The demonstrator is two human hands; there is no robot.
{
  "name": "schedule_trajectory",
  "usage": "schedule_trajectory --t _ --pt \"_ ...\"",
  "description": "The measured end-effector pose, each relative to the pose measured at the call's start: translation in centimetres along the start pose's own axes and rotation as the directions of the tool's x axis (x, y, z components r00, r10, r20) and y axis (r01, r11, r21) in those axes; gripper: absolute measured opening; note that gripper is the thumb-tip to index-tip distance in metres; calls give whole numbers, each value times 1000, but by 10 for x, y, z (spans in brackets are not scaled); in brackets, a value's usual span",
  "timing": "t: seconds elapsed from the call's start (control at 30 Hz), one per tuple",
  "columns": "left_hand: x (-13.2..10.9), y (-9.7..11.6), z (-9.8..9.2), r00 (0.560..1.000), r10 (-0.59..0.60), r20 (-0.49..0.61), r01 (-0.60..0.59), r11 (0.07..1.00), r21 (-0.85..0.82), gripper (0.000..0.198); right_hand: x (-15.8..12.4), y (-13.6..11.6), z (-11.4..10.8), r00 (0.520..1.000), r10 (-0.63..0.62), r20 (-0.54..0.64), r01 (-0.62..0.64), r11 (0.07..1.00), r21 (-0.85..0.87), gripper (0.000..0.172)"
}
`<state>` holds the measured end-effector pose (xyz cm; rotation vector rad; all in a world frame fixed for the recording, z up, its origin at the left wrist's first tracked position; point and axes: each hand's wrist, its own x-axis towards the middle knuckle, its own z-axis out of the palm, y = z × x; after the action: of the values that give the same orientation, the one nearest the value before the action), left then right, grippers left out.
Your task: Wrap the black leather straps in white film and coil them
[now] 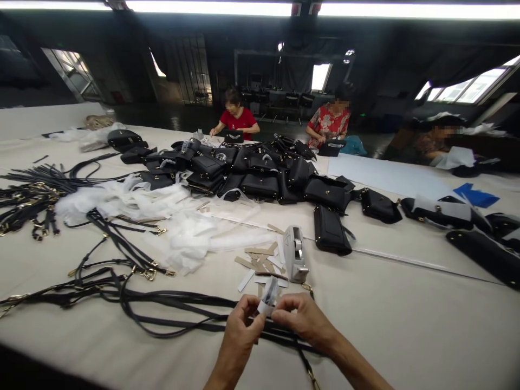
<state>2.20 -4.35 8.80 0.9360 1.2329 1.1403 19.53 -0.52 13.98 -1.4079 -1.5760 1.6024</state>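
The left hand [239,330] and the right hand [303,319] meet at the near edge of the pale, cloth-like tabletop [406,325], fingers pinched together on a small white wrap [268,298] that stands up between them. The wrap looks like thin paper or foam folded around something dark, though the view is too blurred to tell what is inside. Both hands are closed narrowly on it, thumbs and forefingers touching the piece from either side.

Just under the hands a long black strap [170,309] runs leftward in flat, smooth loops, with a gold-coloured clip near the right wrist. Beyond the hands stands a white tape dispenser [295,254], boxy and upright, and beside it to the left lie scattered cardboard strips [260,260], short and tan. Crumpled white tissue [162,216] spreads further left, soft and translucent. More black straps with gold hardware [28,200] lie bundled at the far left.

A heap of black handbags [252,173], boxy with flap fronts, fills the middle of the tabletop; one handbag [331,230] lies apart near the dispenser. Three people sit at the far side.
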Motion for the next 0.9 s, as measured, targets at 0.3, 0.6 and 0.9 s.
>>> schedule_trajectory --t 0.3,0.6,0.9 --pt "-40 16 -17 965 260 -39 -225 893 390 10 -9 -3 29 999 45 -6 -45 999 25 14" --pt "-60 14 -23 989 143 -38 -142 989 37 30 -27 -7 47 1000 4 -10 -4 1000 5 26" --pt "-55 -20 -42 990 9 140 40 939 -341 52 -19 16 55 986 -129 -106 62 873 -484 24"
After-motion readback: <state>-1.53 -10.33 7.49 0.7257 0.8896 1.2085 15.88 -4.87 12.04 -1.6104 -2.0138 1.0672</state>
